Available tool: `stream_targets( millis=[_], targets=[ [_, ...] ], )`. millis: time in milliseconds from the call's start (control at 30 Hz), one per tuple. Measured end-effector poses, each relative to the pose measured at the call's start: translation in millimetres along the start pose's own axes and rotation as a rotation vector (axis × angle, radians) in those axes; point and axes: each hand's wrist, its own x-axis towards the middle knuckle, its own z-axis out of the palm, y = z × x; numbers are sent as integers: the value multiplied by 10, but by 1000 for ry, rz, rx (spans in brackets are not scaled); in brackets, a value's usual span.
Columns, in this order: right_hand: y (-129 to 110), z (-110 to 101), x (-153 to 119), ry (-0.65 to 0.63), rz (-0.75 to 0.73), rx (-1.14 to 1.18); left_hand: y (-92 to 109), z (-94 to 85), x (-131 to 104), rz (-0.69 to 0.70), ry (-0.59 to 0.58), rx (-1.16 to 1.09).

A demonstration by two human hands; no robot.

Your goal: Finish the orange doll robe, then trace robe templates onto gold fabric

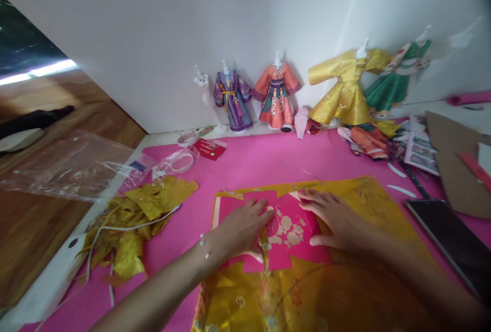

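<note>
Two pink card pieces with notched edges lie side by side on a golden-yellow patterned fabric [376, 204]. A narrow strip of fabric shows between them. The right card piece [287, 227] carries a pale flower print; the left card piece [229, 214] is plain where visible, with a pale strip at its edge. My left hand [245, 227], a beaded bracelet at its wrist, rests across the left piece and the gap, fingers stretched out. Over the right piece's right side lies my right hand [332, 217], flat with fingers spread. Neither hand grips anything visible.
A pink mat [245, 158] covers the table. Yellow fabric scraps [134, 224] with a white cord lie left, near tape rolls and plastic bags. Several doll-sized dresses on stands line the white wall, including a purple robe [232, 99]. A dark phone [448, 240] lies right.
</note>
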Motion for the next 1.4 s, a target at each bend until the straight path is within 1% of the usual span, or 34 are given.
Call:
stream_targets(
  millis=[133,300,400,500,667,767,867,1000,1167,1233,1300,1400],
  targets=[
    [25,36,-5,-3,12,2,52,-55,7,-22,-47,-24],
    [34,47,-15,-12,34,-5,105,-176,-9,-87,-126,-106],
    [42,52,-18,-22,35,-10,114,-209,-7,-110,-129,-168],
    [49,53,-17,-25,31,-9,100,-173,12,-109,-111,-168],
    [26,15,-6,-30,34,-8,59,-51,50,-70,-61,-121],
    [7,-14,-1,-33,16,-11,40,-9,57,-49,-42,-84],
    [-7,-33,2,-40,15,-25,31,13,53,-29,-41,-20],
    [-44,-72,22,-43,4,-42,31,29,41,-1,-10,61],
    [-113,-185,77,-62,-35,-117,36,16,42,-1,-45,132],
    [-150,-226,111,-27,-66,-144,40,6,44,2,-39,144],
    [-221,-241,155,40,-101,-172,43,0,44,-4,-38,147],
    [-429,-179,229,144,-136,-190,38,10,42,-4,-32,138]
  ],
)
